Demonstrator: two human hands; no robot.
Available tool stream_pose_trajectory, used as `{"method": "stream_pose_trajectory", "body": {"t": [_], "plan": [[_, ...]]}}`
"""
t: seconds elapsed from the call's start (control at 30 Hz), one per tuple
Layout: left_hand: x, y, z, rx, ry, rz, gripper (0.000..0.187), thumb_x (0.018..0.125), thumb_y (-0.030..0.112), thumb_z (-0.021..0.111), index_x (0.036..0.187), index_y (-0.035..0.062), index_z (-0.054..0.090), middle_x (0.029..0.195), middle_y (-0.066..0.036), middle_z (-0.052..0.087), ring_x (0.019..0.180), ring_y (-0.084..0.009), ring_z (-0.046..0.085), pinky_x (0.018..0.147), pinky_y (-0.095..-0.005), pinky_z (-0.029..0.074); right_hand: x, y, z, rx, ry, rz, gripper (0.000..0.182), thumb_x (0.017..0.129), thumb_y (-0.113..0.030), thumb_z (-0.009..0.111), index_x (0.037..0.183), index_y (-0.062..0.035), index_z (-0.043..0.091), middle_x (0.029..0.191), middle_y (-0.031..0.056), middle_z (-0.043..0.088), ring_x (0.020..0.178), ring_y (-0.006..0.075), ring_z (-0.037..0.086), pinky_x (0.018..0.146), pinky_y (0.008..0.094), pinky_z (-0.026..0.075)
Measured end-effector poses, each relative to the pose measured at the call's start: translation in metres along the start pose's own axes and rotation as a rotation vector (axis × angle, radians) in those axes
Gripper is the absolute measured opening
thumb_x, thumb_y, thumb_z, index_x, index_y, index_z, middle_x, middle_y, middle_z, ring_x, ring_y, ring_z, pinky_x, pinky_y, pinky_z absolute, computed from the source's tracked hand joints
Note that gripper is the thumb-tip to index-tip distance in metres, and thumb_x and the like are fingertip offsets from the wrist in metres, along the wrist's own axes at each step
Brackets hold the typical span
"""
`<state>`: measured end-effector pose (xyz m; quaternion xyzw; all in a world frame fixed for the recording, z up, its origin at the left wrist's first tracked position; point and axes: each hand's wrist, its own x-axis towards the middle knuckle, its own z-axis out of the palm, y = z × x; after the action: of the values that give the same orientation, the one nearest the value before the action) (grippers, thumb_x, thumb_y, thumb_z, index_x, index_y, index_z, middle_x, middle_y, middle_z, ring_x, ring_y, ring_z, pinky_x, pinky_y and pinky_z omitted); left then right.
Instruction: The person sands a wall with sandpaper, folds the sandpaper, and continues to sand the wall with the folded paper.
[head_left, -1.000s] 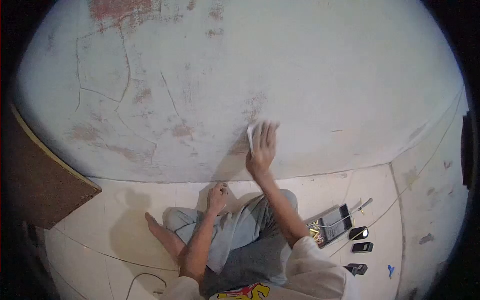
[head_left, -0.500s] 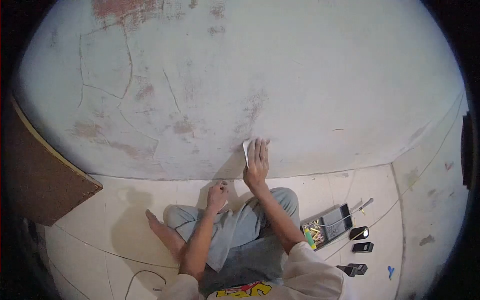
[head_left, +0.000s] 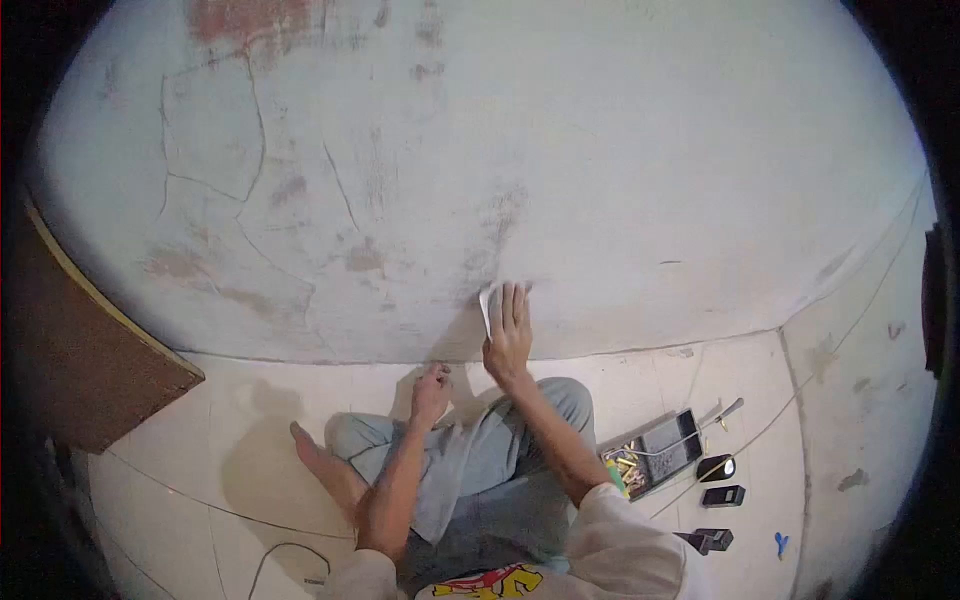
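Observation:
My right hand lies against the pale wall, fingers together and pointing up. Under it is a white sheet that looks like sandpaper, its edge showing left of the fingers. The side facing the wall is hidden. Dark, scuffed streaks run up the wall above this hand. My left hand is above my folded leg, close to the foot of the wall, with its fingers curled. Whatever it may hold is too small to make out.
A black tray with brass-coloured pieces lies right of my knee. Nearby are a round black lamp, black blocks and a blue item. A brown board stands at left. Cables cross the floor.
My right hand and the sheet have shifted slightly left and down on the wall. The left hand stays almost in place, with its fingers still curled.

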<state>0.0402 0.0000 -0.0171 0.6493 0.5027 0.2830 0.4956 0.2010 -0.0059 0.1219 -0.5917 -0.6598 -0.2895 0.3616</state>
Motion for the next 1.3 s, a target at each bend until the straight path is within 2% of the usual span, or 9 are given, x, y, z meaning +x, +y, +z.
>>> {"method": "stream_pose_trajectory", "body": {"t": [0.07,0.2,0.37,0.47,0.57,0.93,1.13,1.2,1.3], "plan": [[0.006,0.004,-0.003,0.042,-0.008,0.031,0.019,0.086,0.01,0.052,0.101,0.0025,0.059,0.082,-0.018,0.066,0.072,-0.0302,0.065,0.07,-0.0393,0.049,0.004,0.0,0.0,0.022,-0.065,0.069,0.05,0.084,0.0,0.045,0.132,0.0104,0.041,0.14,0.0291,0.037,0.135,0.0443,0.028,0.106,0.0548,0.03],[-0.002,0.006,-0.003,-0.014,-0.002,0.048,0.018,0.087,0.009,0.05,0.101,0.0018,0.059,0.076,-0.017,0.065,0.071,-0.0296,0.065,0.069,-0.0393,0.049,0.117,0.011,-0.04,-0.042,0.311,-0.084,0.056,0.082,0.0,0.05,0.135,0.0099,0.037,0.144,0.0281,0.03,0.135,0.0446,0.026,0.107,0.0537,0.028],[-0.008,0.013,-0.009,0.032,0.013,0.109,0.017,0.088,0.011,0.05,0.1,0.002,0.058,0.077,-0.016,0.066,0.075,-0.0298,0.065,0.07,-0.0397,0.049,0.21,0.008,-0.097,-0.041,0.46,-0.077,0.062,0.081,0.004,0.05,0.14,0.0065,0.03,0.149,0.0255,0.023,0.139,0.0428,0.017,0.11,0.055,0.023],[0.001,0.006,-0.007,0.009,0.038,0.037,0.017,0.088,0.011,0.051,0.101,0.0025,0.058,0.08,-0.016,0.066,0.078,-0.0302,0.065,0.07,-0.04,0.049,0.135,0.004,-0.051,0.019,0.395,-0.093,0.064,0.081,0.004,0.05,0.141,0.0068,0.028,0.149,0.0264,0.022,0.138,0.045,0.016,0.109,0.0562,0.022],[0.003,-0.011,0.0,-0.008,0.049,0.051,0.017,0.087,0.01,0.052,0.101,0.0022,0.058,0.083,-0.017,0.066,0.08,-0.0303,0.065,0.07,-0.0403,0.048,0.008,-0.007,-0.007,0.022,-0.116,0.074,0.054,0.082,0.002,0.047,0.134,0.0134,0.035,0.142,0.0344,0.028,0.135,0.0496,0.021,0.109,0.0537,0.024],[0.001,0.001,-0.005,-0.05,0.024,0.043,0.02,0.084,0.006,0.053,0.101,-0.001,0.058,0.082,-0.02,0.065,0.076,-0.0286,0.066,0.069,-0.0379,0.049,0.206,0.021,-0.109,-0.066,0.557,0.086,0.058,0.086,0.003,0.045,0.141,0.008,0.026,0.148,0.0283,0.021,0.138,0.045,0.017,0.112,0.0507,0.02],[-0.003,0.004,-0.004,0.033,0.005,0.015,0.02,0.083,0.006,0.054,0.102,-0.0001,0.058,0.08,-0.018,0.066,0.075,-0.0299,0.065,0.068,-0.0381,0.05,0.031,-0.002,-0.011,-0.021,0.0,0.028,0.058,0.085,-0.009,0.053,0.134,0.0156,0.031,0.143,0.0369,0.023,0.135,0.0511,0.018,0.108,0.0561,0.025],[-0.004,0.005,-0.007,-0.005,-0.008,-0.009,0.02,0.083,0.006,0.055,0.102,0.0002,0.058,0.08,-0.018,0.066,0.076,-0.0308,0.065,0.067,-0.0386,0.05,0.033,-0.004,-0.008,-0.008,0.036,0.059,0.058,0.088,-0.011,0.051,0.135,0.0152,0.03,0.143,0.0365,0.022,0.135,0.0517,0.017,0.108,0.0561,0.025],[0.001,-0.024,0.0,0.054,-0.003,0.103,0.022,0.087,0.01,0.052,0.106,0.0017,0.057,0.082,-0.01,0.063,0.056,-0.0153,0.056,0.043,-0.0291,0.049,0.089,0.006,-0.029,-0.068,0.224,0.093,0.059,0.093,-0.017,0.047,0.139,0.0121,0.025,0.146,0.0331,0.018,0.136,0.0508,0.014,0.109,0.0555,0.023]]}}
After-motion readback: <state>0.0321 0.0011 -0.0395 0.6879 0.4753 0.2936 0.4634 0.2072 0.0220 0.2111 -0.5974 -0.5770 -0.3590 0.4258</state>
